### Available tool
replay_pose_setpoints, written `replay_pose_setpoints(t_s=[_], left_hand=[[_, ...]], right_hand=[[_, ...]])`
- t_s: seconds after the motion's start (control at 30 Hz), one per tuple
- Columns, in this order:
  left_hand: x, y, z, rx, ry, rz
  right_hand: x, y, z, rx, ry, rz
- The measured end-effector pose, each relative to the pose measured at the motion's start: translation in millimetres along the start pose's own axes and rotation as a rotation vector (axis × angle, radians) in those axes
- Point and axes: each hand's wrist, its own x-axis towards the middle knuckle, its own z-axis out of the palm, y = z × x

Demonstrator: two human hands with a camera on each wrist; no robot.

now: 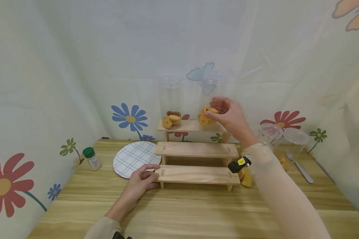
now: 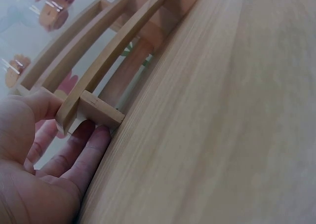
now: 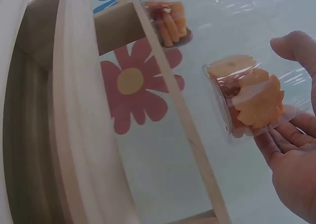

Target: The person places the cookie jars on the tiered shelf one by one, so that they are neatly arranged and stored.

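Observation:
On the left side, my left hand (image 1: 140, 182) grips the end of the lowest step of a wooden three-step stand (image 1: 197, 174). Its thumb lies against the board while the fingers (image 2: 94, 140) reach underneath, by the stand's leg. My right hand (image 1: 228, 116) is at a tall clear jar (image 1: 207, 117) with round golden biscuits in its bottom, at the right of the top step. The thumb stands apart from the fingers, which lie close along the jar's side in the right wrist view. A second clear jar (image 1: 171, 121) with biscuits stands on the top step's left.
A checked round plate (image 1: 134, 159) lies left of the stand, with a green-capped bottle (image 1: 92, 158) beyond it. Two clear jars, one nearer (image 1: 270, 131) and one farther right (image 1: 296, 136), stand near a fork (image 1: 300, 169). Yellow biscuits (image 1: 246, 177) show beside the stand.

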Motion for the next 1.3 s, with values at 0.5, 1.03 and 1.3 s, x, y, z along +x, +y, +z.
replay_pose_setpoints(t_s=[0.5,1.03,1.3], left_hand=[[0.0,-0.1,2.0,0.006,-0.002,0.002],[-1.9,-0.5,1.1,0.012,-0.001,0.011],[-2.5,-0.1,1.2,0.011,-0.002,0.01]], right_hand=[[11.4,15,29,-0.044,0.006,0.053],[9.3,20,33,-0.116,-0.016,0.074],[5.5,22,36,-0.14,-0.015,0.085]])
